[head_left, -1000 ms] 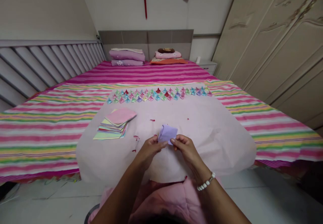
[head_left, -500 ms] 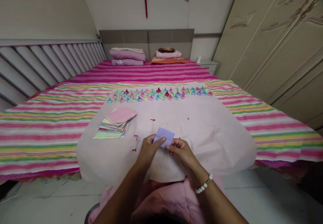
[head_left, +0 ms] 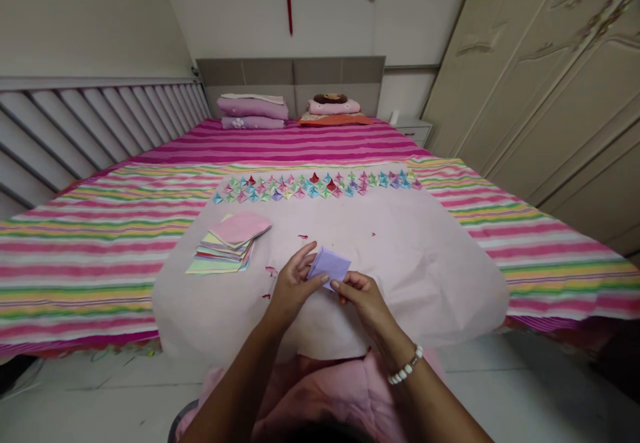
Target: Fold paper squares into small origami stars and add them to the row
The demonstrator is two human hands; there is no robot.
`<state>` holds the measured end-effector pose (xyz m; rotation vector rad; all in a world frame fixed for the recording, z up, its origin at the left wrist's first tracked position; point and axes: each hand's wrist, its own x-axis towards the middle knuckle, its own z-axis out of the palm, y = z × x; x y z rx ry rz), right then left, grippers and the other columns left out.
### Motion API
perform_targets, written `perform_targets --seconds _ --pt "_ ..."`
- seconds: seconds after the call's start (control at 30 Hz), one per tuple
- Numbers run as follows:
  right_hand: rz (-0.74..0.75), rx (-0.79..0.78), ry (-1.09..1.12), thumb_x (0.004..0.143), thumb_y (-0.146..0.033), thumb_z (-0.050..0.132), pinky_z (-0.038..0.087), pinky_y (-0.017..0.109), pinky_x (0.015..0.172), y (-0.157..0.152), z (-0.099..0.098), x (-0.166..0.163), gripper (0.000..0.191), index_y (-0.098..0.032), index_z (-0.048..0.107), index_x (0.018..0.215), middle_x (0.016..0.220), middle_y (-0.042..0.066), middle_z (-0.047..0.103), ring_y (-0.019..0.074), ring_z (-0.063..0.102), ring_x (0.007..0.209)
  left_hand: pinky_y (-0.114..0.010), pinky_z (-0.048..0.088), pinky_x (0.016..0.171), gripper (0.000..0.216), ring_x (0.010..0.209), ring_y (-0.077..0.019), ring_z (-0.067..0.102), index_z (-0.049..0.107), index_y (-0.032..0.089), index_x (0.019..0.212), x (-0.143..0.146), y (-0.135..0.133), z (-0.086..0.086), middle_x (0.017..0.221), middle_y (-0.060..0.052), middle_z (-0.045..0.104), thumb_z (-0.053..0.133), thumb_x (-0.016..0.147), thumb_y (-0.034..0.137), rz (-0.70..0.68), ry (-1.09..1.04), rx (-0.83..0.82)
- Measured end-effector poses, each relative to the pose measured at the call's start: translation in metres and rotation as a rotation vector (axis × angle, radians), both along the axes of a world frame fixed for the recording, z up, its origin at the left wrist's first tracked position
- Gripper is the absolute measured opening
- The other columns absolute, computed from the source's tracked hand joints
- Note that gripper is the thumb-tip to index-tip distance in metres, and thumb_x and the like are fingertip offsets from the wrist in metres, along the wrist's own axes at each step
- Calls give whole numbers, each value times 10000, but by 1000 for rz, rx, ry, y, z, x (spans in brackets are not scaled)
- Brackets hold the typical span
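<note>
Purple paper's [head_left: 334,263] held over the white sheet [head_left: 425,250], left hand [head_left: 291,288] pinching it by thumb, other fingers fanned. Right hand's [head_left: 365,296] pinching the near corner, probably to steady it.

Left arm [head_left: 237,373] and right arm [head_left: 423,370] converge forward, left hand [head_left: 294,284] has its fingers lifted and parted, thumb pointing inward, right hand [head_left: 361,293] pinches with thumb and forefinger, other fingers curled.

Sheet [head_left: 440,250] on bed [head_left: 100,243], before you. Paper [head_left: 331,265] between your left hand [head_left: 293,286] and right hand [head_left: 363,294]. Stack [head_left: 231,246] left of them, on sheet; paper shapes [head_left: 311,190] behind, along far edge.
</note>
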<state>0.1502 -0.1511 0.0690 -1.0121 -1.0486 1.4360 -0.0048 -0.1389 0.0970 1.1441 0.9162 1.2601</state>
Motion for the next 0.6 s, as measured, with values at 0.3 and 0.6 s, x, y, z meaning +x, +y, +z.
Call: perform_targets --seconds 0.3,0.6 --pt "-1 16 -25 674 -374 747 300 244 513 0 2 -1 266 -178 598 572 487 -40 523 100 424 479 -318 481 803 214 871 -207 644 747 181 896 2 -4 1 895 -51 736 707 700 256 12 143 15" --pt "-48 18 -26 658 -314 697 334 250 513 -1 4 -2 162 -188 623 589 505 -31 543 112 447 486 -308 469 811 185 864 -199 638 765 210 830 -1 -8 7 931 -47 721 635 701 188 -99 176 50"
